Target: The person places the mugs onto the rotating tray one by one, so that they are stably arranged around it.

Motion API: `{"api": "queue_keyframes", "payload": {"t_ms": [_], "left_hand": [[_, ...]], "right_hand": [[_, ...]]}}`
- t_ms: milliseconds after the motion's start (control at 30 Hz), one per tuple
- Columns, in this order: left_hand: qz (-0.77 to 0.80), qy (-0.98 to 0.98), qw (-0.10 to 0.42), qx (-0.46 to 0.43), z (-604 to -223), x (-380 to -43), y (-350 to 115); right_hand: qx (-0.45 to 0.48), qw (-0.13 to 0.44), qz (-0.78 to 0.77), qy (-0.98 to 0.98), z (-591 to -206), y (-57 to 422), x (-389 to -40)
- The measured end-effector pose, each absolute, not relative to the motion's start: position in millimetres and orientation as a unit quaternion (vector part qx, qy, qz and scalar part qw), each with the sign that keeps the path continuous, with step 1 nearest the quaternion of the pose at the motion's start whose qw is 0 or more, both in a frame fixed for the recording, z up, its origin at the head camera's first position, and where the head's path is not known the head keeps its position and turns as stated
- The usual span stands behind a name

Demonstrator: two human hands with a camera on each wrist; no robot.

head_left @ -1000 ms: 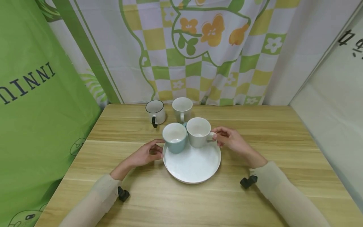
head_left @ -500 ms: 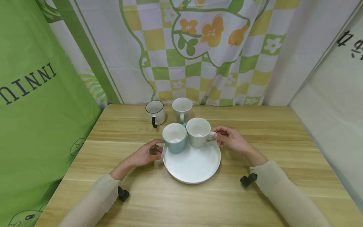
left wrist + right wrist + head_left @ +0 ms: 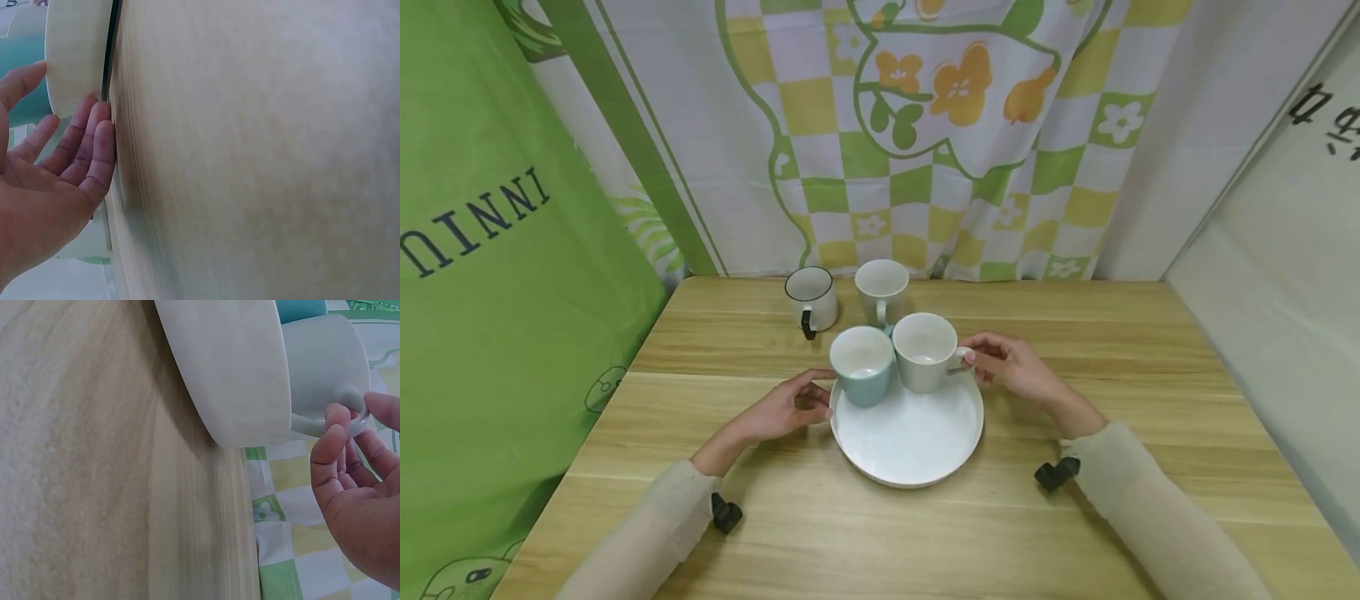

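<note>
A round white tray with a raised rim lies on the table. Toward its back left stands a light teal mug, with a pale grey-white mug right beside it. My right hand pinches the pale mug's handle between thumb and fingers; the right wrist view shows a finger through the handle loop. On the other side, my left hand rests its loosely bent fingertips against the tray's edge. In the left wrist view the thumb meets the rim, with the other fingers low along the side wall.
Behind the tray stand a white mug with a black rim and handle, and another pale mug with its handle facing me. A patterned curtain hangs at the table's back edge. Green cloth covers the left side.
</note>
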State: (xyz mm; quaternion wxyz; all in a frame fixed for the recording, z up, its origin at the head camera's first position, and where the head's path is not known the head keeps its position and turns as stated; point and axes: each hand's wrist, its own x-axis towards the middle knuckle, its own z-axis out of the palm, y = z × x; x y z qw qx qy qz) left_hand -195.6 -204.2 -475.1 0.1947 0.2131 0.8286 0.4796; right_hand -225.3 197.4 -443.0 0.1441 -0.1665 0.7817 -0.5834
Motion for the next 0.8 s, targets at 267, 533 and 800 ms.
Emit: {"api": "queue_keyframes", "payload": {"t_ms": [267,533,800], "left_hand": [[0.482,0.827,0.195,0.216,-476.3,-196.0,-204.2],[0.481,0.827,0.182,0.227,-477.6,-196.7,-204.6],[0.477,0.828,0.170,0.241,-475.7,-197.6,-208.1]], "right_hand": [[-0.156,0.143,-0.579,0.787,-442.3,196.3,-223.6],[-0.149,0.148,-0.589,0.780,-443.8,196.8,-222.7],[-0.138,0.150,-0.583,0.786,-445.8,200.3,-222.3]]}}
